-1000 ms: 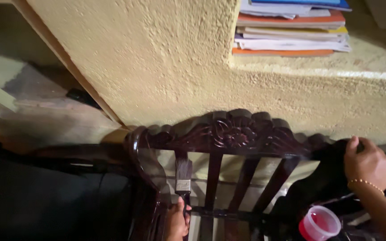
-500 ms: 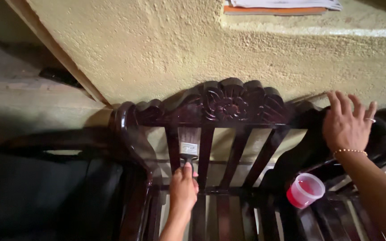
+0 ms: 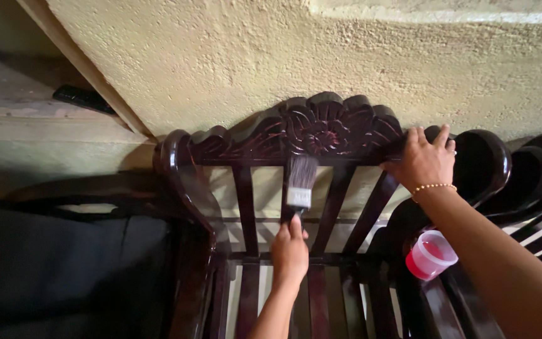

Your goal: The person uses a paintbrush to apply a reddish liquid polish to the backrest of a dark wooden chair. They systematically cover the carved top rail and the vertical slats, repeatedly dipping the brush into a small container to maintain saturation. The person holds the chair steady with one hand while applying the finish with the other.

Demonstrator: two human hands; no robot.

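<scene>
A dark, glossy wooden chair (image 3: 246, 145) with a carved flower crest stands against a rough yellow wall. My left hand (image 3: 290, 251) holds a flat paintbrush (image 3: 300, 182) by its handle. The bristles point up and touch the chair back just under the carved crest, over a middle slat. My right hand (image 3: 423, 162), with a bead bracelet on the wrist, rests on the right end of the top rail, fingers curled over it. A small clear cup of red liquid (image 3: 430, 254) sits below my right forearm, on the chair's right side.
The textured wall (image 3: 252, 56) is right behind the chair. A second dark curved chair back (image 3: 537, 166) stands to the right. A black object (image 3: 83, 98) lies on a ledge at the upper left. Dark cloth (image 3: 64, 270) covers the lower left.
The brush has moved right, from the left slat to under the carved crest. My right hand has shifted left onto the top rail. The stack of books has left the view.
</scene>
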